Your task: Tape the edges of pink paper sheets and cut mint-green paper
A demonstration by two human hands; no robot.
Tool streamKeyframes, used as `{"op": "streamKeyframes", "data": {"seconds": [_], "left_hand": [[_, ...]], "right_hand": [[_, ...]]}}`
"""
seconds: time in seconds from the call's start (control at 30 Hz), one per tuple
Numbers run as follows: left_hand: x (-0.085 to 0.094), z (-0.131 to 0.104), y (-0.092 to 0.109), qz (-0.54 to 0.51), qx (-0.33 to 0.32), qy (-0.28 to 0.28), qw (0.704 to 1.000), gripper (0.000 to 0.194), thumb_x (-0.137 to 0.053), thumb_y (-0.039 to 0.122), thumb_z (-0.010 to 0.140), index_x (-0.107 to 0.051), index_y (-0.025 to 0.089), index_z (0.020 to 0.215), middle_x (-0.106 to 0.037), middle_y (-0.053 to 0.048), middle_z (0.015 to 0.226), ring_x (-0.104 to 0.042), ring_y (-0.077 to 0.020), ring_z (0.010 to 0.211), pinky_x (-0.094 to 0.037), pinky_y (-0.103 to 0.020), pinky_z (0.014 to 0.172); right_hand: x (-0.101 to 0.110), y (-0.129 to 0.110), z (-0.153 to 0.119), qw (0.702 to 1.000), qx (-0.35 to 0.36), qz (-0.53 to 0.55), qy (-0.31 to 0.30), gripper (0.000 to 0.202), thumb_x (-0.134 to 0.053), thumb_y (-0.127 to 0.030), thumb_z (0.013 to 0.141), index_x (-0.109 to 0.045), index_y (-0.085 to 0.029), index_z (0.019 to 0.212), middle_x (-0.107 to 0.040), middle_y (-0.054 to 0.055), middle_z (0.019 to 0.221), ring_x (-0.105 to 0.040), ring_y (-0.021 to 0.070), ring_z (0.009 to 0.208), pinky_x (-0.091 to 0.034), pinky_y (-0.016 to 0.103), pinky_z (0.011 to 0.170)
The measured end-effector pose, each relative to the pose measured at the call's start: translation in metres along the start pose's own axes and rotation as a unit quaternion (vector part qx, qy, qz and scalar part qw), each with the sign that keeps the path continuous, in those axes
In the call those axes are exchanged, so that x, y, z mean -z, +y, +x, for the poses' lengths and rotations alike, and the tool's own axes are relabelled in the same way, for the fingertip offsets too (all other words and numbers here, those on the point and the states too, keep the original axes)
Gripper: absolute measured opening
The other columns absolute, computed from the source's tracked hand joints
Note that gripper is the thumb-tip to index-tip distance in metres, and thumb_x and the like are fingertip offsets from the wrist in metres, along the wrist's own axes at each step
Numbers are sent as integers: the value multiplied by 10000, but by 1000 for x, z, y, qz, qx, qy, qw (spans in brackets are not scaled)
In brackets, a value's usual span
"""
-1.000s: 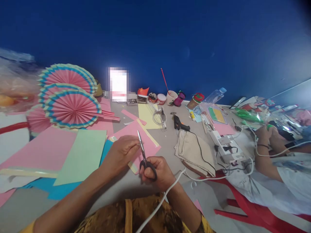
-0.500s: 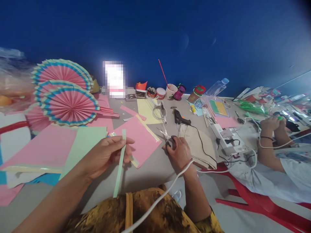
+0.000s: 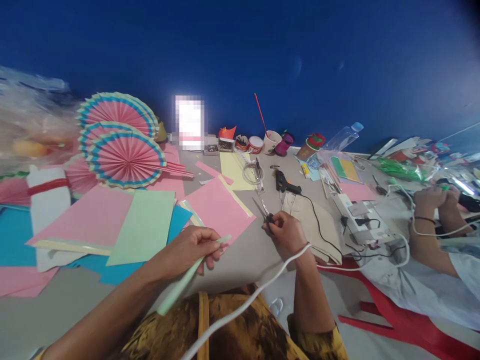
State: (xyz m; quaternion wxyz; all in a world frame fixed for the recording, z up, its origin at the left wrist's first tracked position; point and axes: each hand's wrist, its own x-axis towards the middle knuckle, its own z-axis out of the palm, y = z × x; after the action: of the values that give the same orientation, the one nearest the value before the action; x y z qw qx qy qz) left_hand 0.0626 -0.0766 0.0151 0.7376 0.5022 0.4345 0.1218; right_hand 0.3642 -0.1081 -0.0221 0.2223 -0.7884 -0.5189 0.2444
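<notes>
My left hand (image 3: pixel 200 246) pinches a narrow light-green paper strip (image 3: pixel 179 290) between thumb and fingers; its short end sticks out to the right and the long part hangs toward my lap. My right hand (image 3: pixel 288 231) is closed on the dark handles of a pair of scissors (image 3: pixel 267 210), whose blades point away from me over the table. Left of the scissors lies a pink sheet (image 3: pixel 221 207) with pale-yellow edging. A light-green sheet (image 3: pixel 144 225) and another pink sheet (image 3: pixel 86 217) rest further left, over blue paper.
Pleated pink paper fans (image 3: pixel 127 162) stand at the left. A black glue gun (image 3: pixel 285 183) and a beige cloth (image 3: pixel 313 225) lie to the right, near a white power strip (image 3: pixel 360 220). Cups (image 3: pixel 270 144) line the wall. A white cable (image 3: pixel 247 305) crosses my right wrist. Another person's hands (image 3: pixel 431 200) are far right.
The strip has turned from nearly upright to slanting, its top end now pointing right. My right hand has lifted the scissors slightly, their blades now closer together. The view has shifted left.
</notes>
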Motion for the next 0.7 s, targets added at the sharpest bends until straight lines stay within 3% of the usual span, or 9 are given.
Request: {"op": "streamKeyframes", "data": {"seconds": [0.17, 0.23, 0.33, 0.43, 0.57, 0.7], "left_hand": [[16, -13, -6, 61, -2, -16, 998, 420, -799, 601, 753, -792, 182, 740, -703, -65, 641, -619, -163, 554, -519, -248, 496], [18, -16, -9, 81, -12, -8, 997, 416, -766, 606, 784, -812, 193, 775, -726, -80, 698, -639, -184, 599, -535, -267, 526], [14, -18, -11, 162, -69, 50, 983, 408, -710, 609, 826, -849, 226, 831, -808, -134, 1030, -727, -257, 845, -605, -325, 708], [7, -17, -12, 240, -103, 83, 962, 390, -654, 606, 861, -862, 276, 854, -747, -110, 1381, -687, -346, 1220, -579, -402, 995], [7, -20, -18, 247, -101, 76, 961, 394, -629, 605, 885, -834, 274, 822, -767, -98, 1330, -682, -342, 1231, -524, -394, 1069], [17, -29, -20, 251, -116, 87, 957, 373, -622, 570, 921, -797, 258, 816, -797, -74, 1100, -712, -282, 1058, -535, -318, 924]], "right_hand": [[-1, -1, -8, 995, -8, -61, 76, 219, -746, -279, 761, -531, -242, 743, -569, -49, 657, -502, 155, 619, -308, 272, 611], [-1, -3, -10, 994, -9, -80, 69, 218, -727, -271, 792, -526, -241, 713, -565, -43, 645, -501, 158, 621, -299, 277, 613], [5, -7, -12, 996, -16, -80, 25, 220, -709, -265, 838, -555, -230, 685, -601, -16, 640, -534, 167, 635, -315, 284, 633], [10, -17, -16, 996, 9, -85, 15, 137, -644, -234, 897, -661, -211, 764, -698, 30, 732, -588, 183, 690, -337, 295, 671], [0, -44, -18, 993, 98, -51, 41, 189, -588, -266, 979, -743, -212, 885, -766, 59, 888, -638, 194, 791, -379, 297, 729], [-13, -69, -15, 990, 133, -35, 8, 155, -650, -262, 959, -761, -191, 878, -762, 72, 903, -648, 202, 853, -404, 298, 767]]}}
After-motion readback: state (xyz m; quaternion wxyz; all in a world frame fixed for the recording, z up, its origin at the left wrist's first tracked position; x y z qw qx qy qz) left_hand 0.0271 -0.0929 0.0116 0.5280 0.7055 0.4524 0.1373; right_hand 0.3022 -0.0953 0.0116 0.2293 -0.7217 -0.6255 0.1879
